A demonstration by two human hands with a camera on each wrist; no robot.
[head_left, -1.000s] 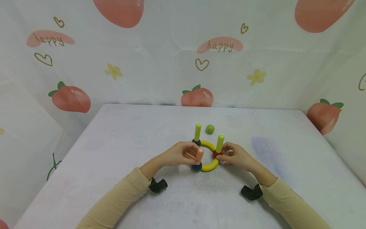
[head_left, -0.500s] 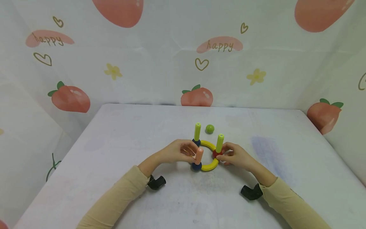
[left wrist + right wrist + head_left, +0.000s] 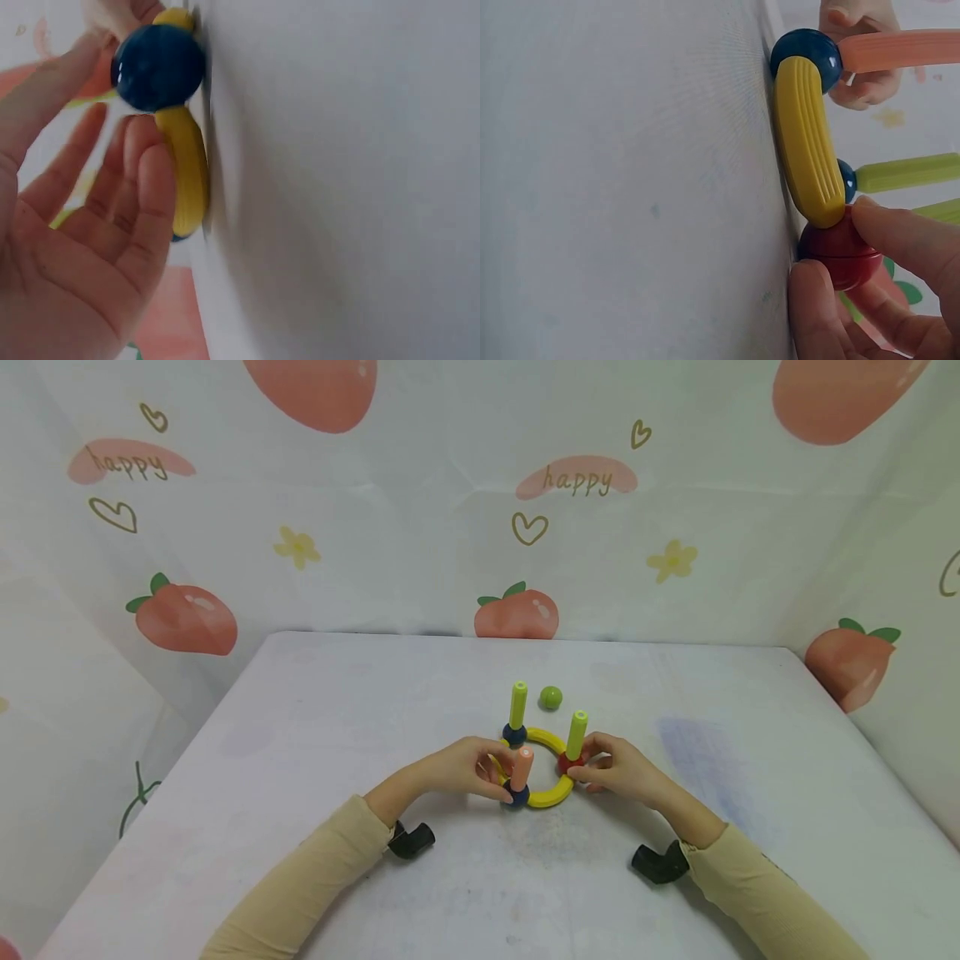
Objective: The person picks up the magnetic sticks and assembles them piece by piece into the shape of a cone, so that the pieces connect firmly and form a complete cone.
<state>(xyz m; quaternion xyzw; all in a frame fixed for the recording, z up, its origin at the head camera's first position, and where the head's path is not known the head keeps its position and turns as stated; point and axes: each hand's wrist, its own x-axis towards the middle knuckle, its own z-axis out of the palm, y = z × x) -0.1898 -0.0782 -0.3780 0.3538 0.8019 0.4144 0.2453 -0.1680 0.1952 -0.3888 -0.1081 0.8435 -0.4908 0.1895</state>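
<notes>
A ring of yellow curved rods (image 3: pixel 551 796) joined by balls lies on the table, with three sticks standing up from it. An orange stick (image 3: pixel 521 770) rises from the near blue ball (image 3: pixel 516 797); a light-green stick (image 3: pixel 518 706) stands on the far blue ball (image 3: pixel 514 735). Another light-green stick (image 3: pixel 577 737) tops the red ball (image 3: pixel 842 251), which my right hand (image 3: pixel 621 767) pinches between thumb and fingers. My left hand (image 3: pixel 467 767) is around the near blue ball's left side, fingers loosely bent beside a yellow rod (image 3: pixel 186 172); contact is hard to tell.
A loose green ball (image 3: pixel 551 697) sits behind the ring. Black elbow-shaped pieces (image 3: pixel 412 841) show at both wrists. A white printed cloth (image 3: pixel 420 527) hangs behind the table's far edge.
The orange stick, tilted in my left fingers a second ago, now stands more upright on the near blue ball. My left hand has loosened and shifted slightly left and down. My right hand stays put.
</notes>
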